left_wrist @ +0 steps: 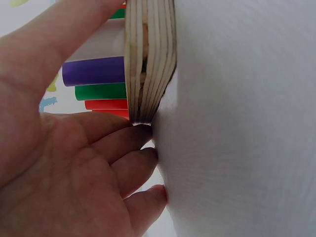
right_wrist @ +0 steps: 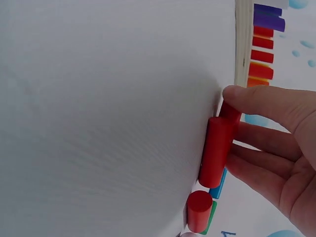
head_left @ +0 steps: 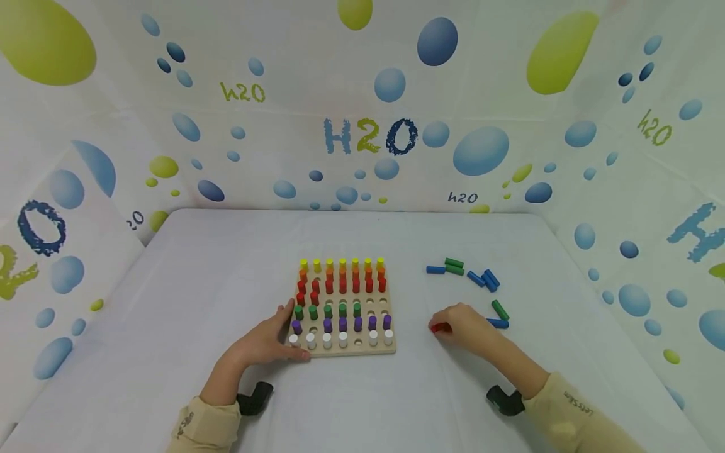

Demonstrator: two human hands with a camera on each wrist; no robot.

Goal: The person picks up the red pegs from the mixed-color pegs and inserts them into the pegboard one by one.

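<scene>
A wooden pegboard (head_left: 340, 354) carries rows of yellow, orange, red, green, purple and white pegs, with some holes bare. My left hand (head_left: 263, 340) holds its near left corner, thumb along the front edge and fingers against the left side. In the left wrist view, the fingertips (left_wrist: 143, 133) meet the board's layered edge (left_wrist: 150, 54) close to the cloth. To the right of the board, my right hand (head_left: 467, 327) pinches a red peg (right_wrist: 230, 111) between thumb and fingers, low over the table. Two more red pegs, one upright (right_wrist: 215, 153) and one nearer the camera (right_wrist: 199, 212), show beside it.
Loose blue pegs (head_left: 490, 280) and green pegs (head_left: 454, 267) lie on the white cloth beyond the right hand. A green peg (head_left: 500, 309) and a blue peg (head_left: 498, 323) lie beside the right forearm. A patterned curtain (head_left: 368, 82) encloses the table's back and sides.
</scene>
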